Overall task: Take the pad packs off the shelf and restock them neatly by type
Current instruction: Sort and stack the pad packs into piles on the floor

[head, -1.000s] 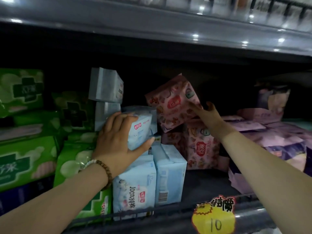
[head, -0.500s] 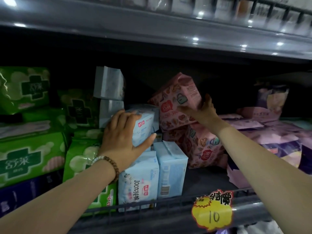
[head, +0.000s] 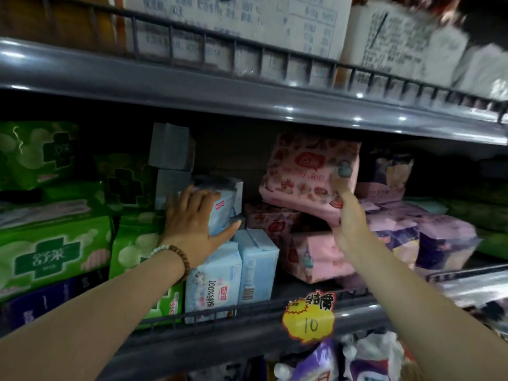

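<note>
A pink patterned pad pack (head: 305, 174) sits lifted near the shelf's ceiling, tilted, with my right hand (head: 347, 218) gripping its lower right corner. More pink packs (head: 313, 251) lie stacked under it. My left hand (head: 192, 226), with a bead bracelet on the wrist, lies flat over a light blue pack (head: 224, 209) on top of two upright light blue packs (head: 233, 273). Grey-blue packs (head: 170, 149) are stacked behind my left hand.
Green packs (head: 52, 251) fill the left of the shelf and purple packs (head: 428, 237) the right. A wire rail (head: 247, 306) guards the front edge, with a yellow price tag (head: 309, 317) on it. The upper shelf (head: 247, 94) hangs close above. More goods show below.
My right hand has raised the pink pack and turned it closer to level, gripping its lower corner. The left hand has stayed on the light blue pack. The camera has tilted upward.
</note>
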Action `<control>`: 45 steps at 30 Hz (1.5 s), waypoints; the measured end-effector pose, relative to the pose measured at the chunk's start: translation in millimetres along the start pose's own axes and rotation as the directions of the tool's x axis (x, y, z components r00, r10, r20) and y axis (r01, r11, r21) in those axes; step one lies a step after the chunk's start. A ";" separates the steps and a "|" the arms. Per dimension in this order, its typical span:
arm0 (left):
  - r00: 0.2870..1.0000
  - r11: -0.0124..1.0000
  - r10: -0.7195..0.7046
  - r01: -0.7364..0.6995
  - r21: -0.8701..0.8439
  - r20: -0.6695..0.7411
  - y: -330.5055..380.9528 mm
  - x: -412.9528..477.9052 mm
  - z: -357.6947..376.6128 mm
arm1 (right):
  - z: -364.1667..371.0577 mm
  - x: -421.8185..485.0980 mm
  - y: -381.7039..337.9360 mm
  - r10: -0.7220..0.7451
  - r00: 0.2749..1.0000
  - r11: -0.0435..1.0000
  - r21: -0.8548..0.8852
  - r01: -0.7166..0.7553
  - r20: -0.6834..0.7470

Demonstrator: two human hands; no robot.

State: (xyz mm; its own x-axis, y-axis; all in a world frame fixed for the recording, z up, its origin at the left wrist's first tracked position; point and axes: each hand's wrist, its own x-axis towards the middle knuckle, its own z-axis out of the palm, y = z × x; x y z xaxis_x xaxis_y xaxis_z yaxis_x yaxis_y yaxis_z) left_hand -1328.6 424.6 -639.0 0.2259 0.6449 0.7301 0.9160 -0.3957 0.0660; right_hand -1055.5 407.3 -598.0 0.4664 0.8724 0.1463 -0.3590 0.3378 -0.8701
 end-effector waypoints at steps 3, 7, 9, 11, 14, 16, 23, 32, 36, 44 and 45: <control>0.992 0.999 -0.050 0.049 0.008 0.119 20.6 -0.2 -22.1 | -13.1 -45.4 -14.6 0.054 0.993 0.994 0.089 -0.063 0.107; 0.969 0.888 -0.102 0.190 -0.419 0.223 64.8 -14.3 -46.9 | -40.2 -102.3 -25.7 0.117 0.965 0.987 0.085 -0.140 0.233; 0.906 0.524 -0.116 0.405 -0.749 0.408 95.8 -29.3 -62.0 | -57.6 -131.5 -25.8 0.164 0.953 0.980 0.071 -0.188 0.253; 0.834 0.167 -0.056 0.550 -0.819 0.549 121.3 -51.4 -73.5 | -80.6 -159.6 -21.5 0.231 0.939 0.968 0.036 -0.248 0.255; 0.777 0.038 0.038 0.628 -0.778 0.629 138.1 -107.1 -68.5 | -124.0 -199.0 -2.5 0.400 0.873 0.915 -0.075 -0.396 0.277; 0.720 0.055 0.090 0.686 -0.725 0.688 145.5 -156.6 -52.8 | -159.9 -221.4 18.6 0.532 0.812 0.846 -0.143 -0.513 0.240; 0.274 0.125 0.139 0.948 -0.292 0.952 174.3 -338.2 30.9 | -270.3 -296.7 115.9 0.849 0.528 0.503 -0.289 -0.814 -0.008; -0.331 0.080 0.070 0.942 0.326 0.941 186.5 -487.4 83.7 | -342.0 -370.7 227.1 0.956 0.291 0.273 -0.238 -0.932 -0.042; -0.323 0.061 -0.021 0.944 0.324 0.946 192.6 -499.9 99.7 | -366.1 -382.6 278.2 0.943 0.330 0.307 -0.253 -0.917 -0.053; -0.407 0.026 -0.070 0.912 0.409 0.911 181.2 -542.5 145.0 | -383.3 -374.8 334.7 0.937 0.323 0.266 -0.331 -0.905 -0.131; -0.413 0.022 -0.076 0.909 0.416 0.907 180.5 -545.8 149.4 | -384.3 -374.0 338.1 0.936 0.324 0.266 -0.332 -0.905 -0.135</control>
State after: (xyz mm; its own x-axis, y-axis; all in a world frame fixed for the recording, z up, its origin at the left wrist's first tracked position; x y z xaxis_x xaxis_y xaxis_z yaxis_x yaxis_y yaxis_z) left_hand -1237.1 98.9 -1127.1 0.1383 0.3568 -0.9239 0.3637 0.8494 0.3825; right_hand -1040.7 59.5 -1127.8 -0.0756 0.5514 -0.8308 -0.2495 -0.8171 -0.5196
